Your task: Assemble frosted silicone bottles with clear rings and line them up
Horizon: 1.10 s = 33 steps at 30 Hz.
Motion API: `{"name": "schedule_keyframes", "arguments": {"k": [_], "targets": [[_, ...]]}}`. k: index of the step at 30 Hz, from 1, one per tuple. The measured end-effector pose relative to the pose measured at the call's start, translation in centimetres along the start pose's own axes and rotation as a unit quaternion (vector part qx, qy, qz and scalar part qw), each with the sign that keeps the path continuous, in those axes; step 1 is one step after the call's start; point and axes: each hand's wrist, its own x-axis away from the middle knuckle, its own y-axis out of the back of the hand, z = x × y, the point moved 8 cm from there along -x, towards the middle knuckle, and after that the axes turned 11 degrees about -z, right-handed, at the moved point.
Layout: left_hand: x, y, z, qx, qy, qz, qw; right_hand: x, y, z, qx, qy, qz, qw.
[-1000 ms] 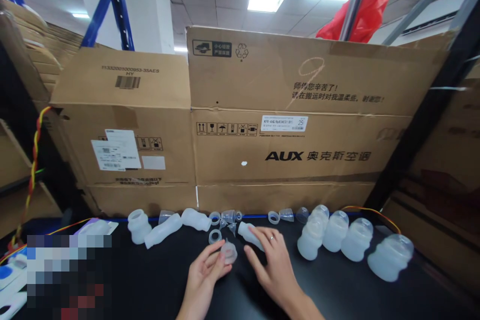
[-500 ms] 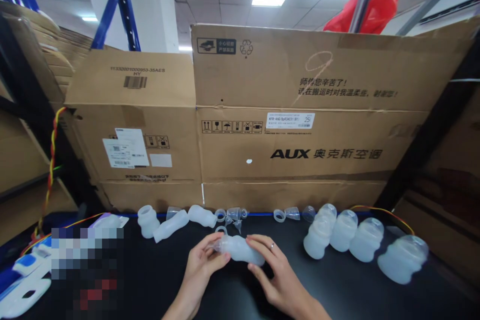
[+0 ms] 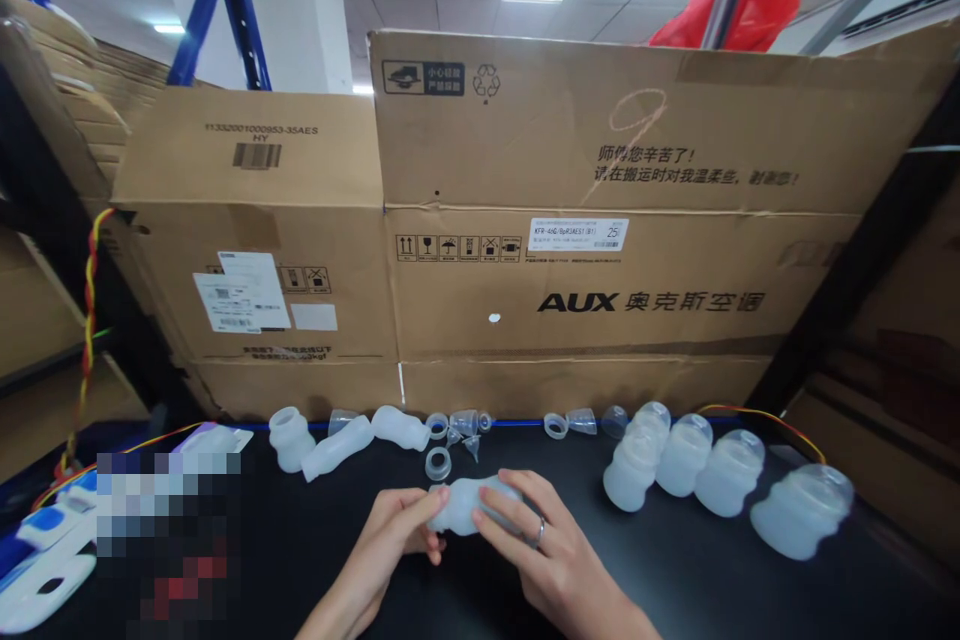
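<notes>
A translucent white baby bottle [image 3: 466, 506] lies sideways between my two hands, just above the black table. My left hand [image 3: 405, 520] pinches its left end between thumb and fingers. From the right, my right hand [image 3: 534, 532], with a ring on one finger, wraps its fingers over the bottle's other end and hides much of it. Just beyond the bottle, a clear collar ring [image 3: 438, 463] lies on the table. Behind that ring are small clear parts: a second ring [image 3: 437, 426], a clear cap [image 3: 463, 422] and a pointed nipple-like piece [image 3: 471, 447].
Several capped bottles [image 3: 690, 456] stand or lean at the right. Uncapped bottle bodies [image 3: 291, 440] lie at the back left. Another ring [image 3: 556, 426] and clear cap [image 3: 580, 421] sit at the back. A cardboard box [image 3: 615, 340] walls the rear; white items [image 3: 52, 585] lie far left.
The clear tip that pointed left from the bottle no longer shows there. My right hand has closed further over the bottle, and the collar ring behind it is more exposed.
</notes>
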Motion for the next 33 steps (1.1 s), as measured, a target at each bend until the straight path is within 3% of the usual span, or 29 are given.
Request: {"name": "schedule_keyframes", "arguments": {"k": [2,4,6,8,10,13,15,18,20,24,26,31,33], "targets": [[-0.1,0.5,-0.3,0.003,-0.025,-0.011,1.0,0.6,-0.6,-1.0,-0.06,-0.092,0.017,0.994],[-0.1,1.1,-0.7,0.005,-0.062,-0.023,0.998,1.8,-1.8,-2.5,-0.15,-0.257,0.029,0.954],[0.2,1.2,-0.9,0.017,-0.084,-0.022,0.996,3.9,-3.6,-3.7,-0.258,-0.448,0.022,0.856],[0.8,0.8,-0.9,0.058,-0.092,0.001,0.994,5.6,-5.4,-3.7,-0.347,-0.572,-0.004,0.744],[1.2,0.1,-1.0,0.106,-0.107,0.023,0.988,6.5,-6.6,-3.0,-0.403,-0.61,-0.028,0.682],[0.7,0.2,-1.5,0.136,-0.161,0.014,0.977,7.4,-7.9,-2.5,-0.464,-0.606,-0.059,0.643],[-0.3,1.5,-1.7,0.123,-0.198,-0.039,0.972,7.9,-9.0,-2.2,-0.527,-0.609,-0.06,0.589],[-1.2,4.4,-2.2,0.029,-0.244,-0.176,0.953,7.7,-9.9,-2.3,-0.601,-0.602,-0.068,0.521],[-1.0,5.2,-2.5,-0.039,-0.256,-0.223,0.94,6.9,-9.7,-2.6,-0.61,-0.585,-0.08,0.528],[-0.1,2.9,-2.0,-0.027,-0.217,-0.124,0.968,5.7,-8.0,-3.5,-0.507,-0.552,-0.109,0.653],[0.7,1.7,-1.8,0.002,-0.204,-0.098,0.974,5.7,-7.4,-3.6,-0.463,-0.539,-0.11,0.695],[2.3,-0.1,-1.7,0.05,-0.219,-0.089,0.97,5.9,-6.8,-3.6,-0.409,-0.506,-0.103,0.753],[2.5,-0.3,-1.6,0.025,-0.208,-0.098,0.973,6.2,-6.8,-3.6,-0.407,-0.505,-0.097,0.755]]}}
